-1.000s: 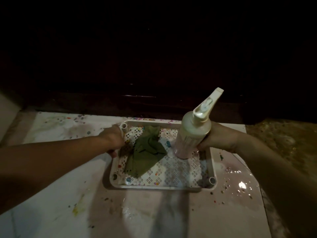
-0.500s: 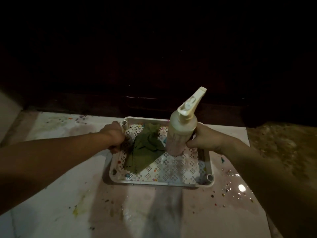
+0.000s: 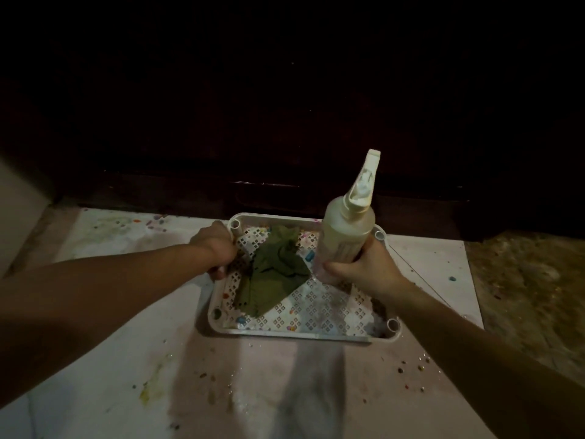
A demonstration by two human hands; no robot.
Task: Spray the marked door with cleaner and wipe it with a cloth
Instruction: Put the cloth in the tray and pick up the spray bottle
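Both arms outstretched, left hand (image 3: 214,251) and right hand (image 3: 364,268) curled, gripping.

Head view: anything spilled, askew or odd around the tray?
Yes: the pale floor around the tray is stained and strewn with small coloured specks. The green cloth lies crumpled in the tray. The spray bottle tilts in the right hand.

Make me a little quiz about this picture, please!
1. True or false: the cloth lies in the tray.
2. Which hand grips the bottle? A) left B) right C) neither
3. Fill in: the left hand holds the tray's ____ edge.

Key: 1 true. 2 B, the right hand grips it low on the body. 3 left.
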